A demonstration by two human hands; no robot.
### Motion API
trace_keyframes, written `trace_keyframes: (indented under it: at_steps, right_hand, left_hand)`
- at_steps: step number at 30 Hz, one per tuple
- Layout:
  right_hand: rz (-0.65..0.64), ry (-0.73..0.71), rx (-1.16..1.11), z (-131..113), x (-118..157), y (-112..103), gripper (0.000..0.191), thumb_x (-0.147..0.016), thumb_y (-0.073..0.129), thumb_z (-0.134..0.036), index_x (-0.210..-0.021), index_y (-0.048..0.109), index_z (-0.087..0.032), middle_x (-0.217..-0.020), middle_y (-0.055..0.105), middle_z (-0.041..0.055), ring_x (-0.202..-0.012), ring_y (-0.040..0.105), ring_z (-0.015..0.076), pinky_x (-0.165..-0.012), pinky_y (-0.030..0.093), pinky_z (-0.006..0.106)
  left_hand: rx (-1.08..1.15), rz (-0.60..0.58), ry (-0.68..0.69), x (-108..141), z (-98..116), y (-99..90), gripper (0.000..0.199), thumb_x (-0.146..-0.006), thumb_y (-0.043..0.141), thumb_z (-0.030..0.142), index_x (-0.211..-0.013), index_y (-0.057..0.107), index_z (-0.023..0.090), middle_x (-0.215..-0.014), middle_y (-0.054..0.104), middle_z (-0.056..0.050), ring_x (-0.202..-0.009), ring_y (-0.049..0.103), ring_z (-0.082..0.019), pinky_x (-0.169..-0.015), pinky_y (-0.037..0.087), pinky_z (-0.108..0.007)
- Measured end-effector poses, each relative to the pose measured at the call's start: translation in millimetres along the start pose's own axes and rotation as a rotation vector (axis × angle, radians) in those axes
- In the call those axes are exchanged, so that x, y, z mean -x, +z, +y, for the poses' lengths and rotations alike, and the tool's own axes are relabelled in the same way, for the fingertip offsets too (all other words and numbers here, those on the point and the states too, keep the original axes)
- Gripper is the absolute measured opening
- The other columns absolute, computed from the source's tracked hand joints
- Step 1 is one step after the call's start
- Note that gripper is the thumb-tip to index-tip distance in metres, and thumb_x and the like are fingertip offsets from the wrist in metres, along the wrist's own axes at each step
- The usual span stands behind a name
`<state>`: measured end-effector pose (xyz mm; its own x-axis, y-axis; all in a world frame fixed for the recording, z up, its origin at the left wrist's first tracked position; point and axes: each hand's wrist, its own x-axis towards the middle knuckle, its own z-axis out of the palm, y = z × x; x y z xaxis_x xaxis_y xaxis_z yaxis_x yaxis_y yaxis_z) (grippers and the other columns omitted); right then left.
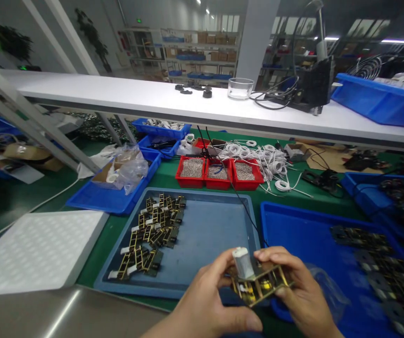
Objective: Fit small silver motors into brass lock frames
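Observation:
Both my hands hold one brass-framed assembly (258,287) with a whitish cylinder standing up from it, over the gap between two trays. My left hand (211,295) grips its left side, the thumb low in front. On the right side, the fingers of my right hand (299,286) are closed round the frame. Several similar assemblies (152,230) lie in the left half of the grey-blue tray (216,197). More dark assemblies (381,277) fill the right side of the blue tray (293,211), where a clear plastic bag (329,291) lies near my right hand.
Behind the trays stand red bins (190,182) of small metal parts, beside coiled white cables (268,157). A white shelf (124,94) crosses above the bench, with a glass dish (240,89) on it. White foam (40,249) lies at the left.

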<state>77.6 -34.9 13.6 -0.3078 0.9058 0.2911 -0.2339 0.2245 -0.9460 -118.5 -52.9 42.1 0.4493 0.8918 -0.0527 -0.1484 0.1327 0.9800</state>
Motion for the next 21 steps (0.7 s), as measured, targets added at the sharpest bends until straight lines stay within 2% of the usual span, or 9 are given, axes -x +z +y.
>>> trace_keyframes:
  at_steps: [3,5,7,10,12,14,16,19,21]
  right_hand:
    - [0.082,0.148,-0.278,5,3,0,0.027,-0.077,0.072,-0.033,-0.101,0.063,-0.027,-0.100,0.062,0.0035,-0.099,0.057,0.0177,-0.086,0.047,0.023]
    - [0.151,0.260,-0.422,10,7,3,0.028,-0.075,0.072,-0.040,-0.099,0.062,-0.028,-0.095,0.062,0.0000,-0.086,0.060,0.0134,-0.073,0.049,0.018]
    - [0.212,0.402,-0.564,14,10,10,0.029,-0.076,0.069,-0.047,-0.097,0.060,-0.029,-0.087,0.063,-0.0027,-0.072,0.062,0.0100,-0.064,0.049,0.017]
    - [0.280,0.605,-0.766,23,13,25,0.028,-0.075,0.071,-0.047,-0.093,0.060,-0.028,-0.073,0.066,-0.0042,-0.066,0.065,0.0084,-0.066,0.050,0.018]
    - [0.292,0.685,-0.837,29,14,35,0.034,-0.067,0.078,-0.045,-0.087,0.061,-0.024,-0.066,0.067,-0.0042,-0.062,0.066,0.0083,-0.062,0.051,0.017]
    - [0.276,0.762,-0.888,33,15,43,0.040,-0.055,0.084,-0.045,-0.077,0.062,-0.019,-0.060,0.067,-0.0028,-0.053,0.065,0.0100,-0.051,0.050,0.016]
    - [0.249,0.819,-0.915,35,15,47,0.043,-0.050,0.086,-0.045,-0.070,0.062,-0.016,-0.055,0.066,-0.0010,-0.044,0.063,0.0106,-0.043,0.048,0.015]
    - [0.244,0.848,-0.926,33,15,50,0.040,-0.052,0.086,-0.040,-0.073,0.064,-0.014,-0.054,0.065,-0.0009,-0.044,0.062,0.0086,-0.042,0.047,0.013]
    - [0.254,0.849,-0.927,32,16,52,0.041,-0.052,0.087,-0.037,-0.077,0.065,-0.014,-0.055,0.064,-0.0023,-0.046,0.061,0.0073,-0.044,0.048,0.013]
  left_hand:
    - [-0.135,0.037,0.009,2,-3,-1.9,0.079,-0.060,0.077,0.049,-0.127,0.042,0.025,-0.115,0.062,-0.006,-0.100,0.062,-0.024,-0.087,0.051,-0.033]
    - [-0.298,0.075,0.025,4,-4,-5.5,0.086,-0.057,0.080,0.048,-0.130,0.040,0.026,-0.115,0.062,-0.007,-0.099,0.061,-0.026,-0.088,0.050,-0.036]
    - [-0.421,0.076,0.062,4,-5,-10.1,0.093,-0.056,0.080,0.049,-0.135,0.034,0.030,-0.124,0.056,-0.008,-0.108,0.056,-0.029,-0.092,0.047,-0.039]
    - [-0.465,0.007,0.130,0,-4,-14.9,0.101,-0.058,0.079,0.048,-0.139,0.018,0.041,-0.144,0.036,-0.006,-0.126,0.041,-0.031,-0.101,0.040,-0.042]
    - [-0.460,-0.055,0.154,-3,-2,-15.3,0.103,-0.061,0.079,0.043,-0.138,0.012,0.047,-0.146,0.034,-0.003,-0.128,0.040,-0.029,-0.105,0.036,-0.043]
    - [-0.446,-0.084,0.167,-5,0,-14.9,0.099,-0.063,0.079,0.038,-0.136,0.014,0.050,-0.140,0.043,0.000,-0.122,0.047,-0.026,-0.104,0.036,-0.041]
    - [-0.427,-0.086,0.195,-6,2,-15.0,0.088,-0.066,0.076,0.041,-0.134,0.022,0.048,-0.133,0.049,0.000,-0.117,0.050,-0.024,-0.103,0.037,-0.038]
    - [-0.416,-0.073,0.239,-5,6,-16.8,0.059,-0.076,0.062,0.051,-0.129,0.039,0.040,-0.124,0.049,-0.003,-0.113,0.050,-0.021,-0.097,0.040,-0.032]
    - [-0.423,-0.050,0.265,-5,7,-18.0,0.040,-0.085,0.052,0.047,-0.123,0.047,0.034,-0.111,0.051,-0.003,-0.102,0.053,-0.018,-0.089,0.044,-0.028]
